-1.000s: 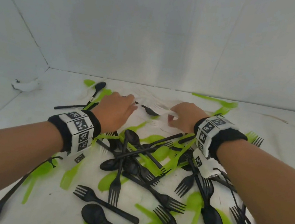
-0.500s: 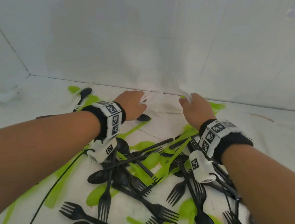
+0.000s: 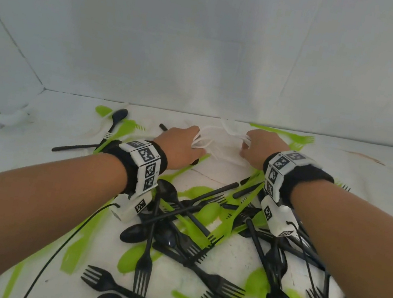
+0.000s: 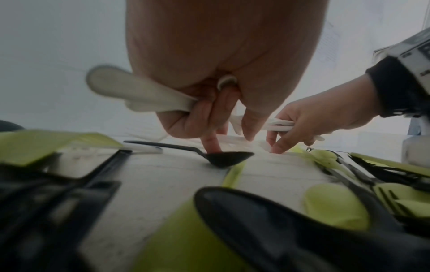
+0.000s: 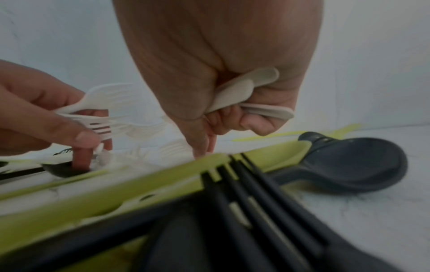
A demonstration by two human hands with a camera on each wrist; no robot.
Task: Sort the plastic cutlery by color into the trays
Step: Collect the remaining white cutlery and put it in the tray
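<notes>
fingers (image 4: 209, 110) of the left hand (image 3: 180, 146) curl round a bunch of white cutlery (image 4: 139, 95), one finger reaching down to touch the bowl of a black spoon (image 4: 228, 158) on the white surface (image 3: 211, 177). right hand (image 3: 261, 149), upper centre of the head view, likewise grips white pieces (image 5: 251, 92) in curled fingers, with the index pointing down toward more white forks lying on the surface.

change noted: half a second ago both hands were lifted toward the back wall with white pieces just taken up; now they are lower and closer together over the remaining white items. a second ago they rested at the pile's far edge.

assessment: white is being gathered first, and collection is not finished. black cutlery (image 3: 143, 265) and green cutlery (image 3: 208, 211) lie tangled in the centre and lower frame, unsorted. no trays show in any view, so nothing is judged delivered.

risk: both grips are crowded; a further pick-up may spill pieces. white forks on white ground are hard to make out.
</notes>
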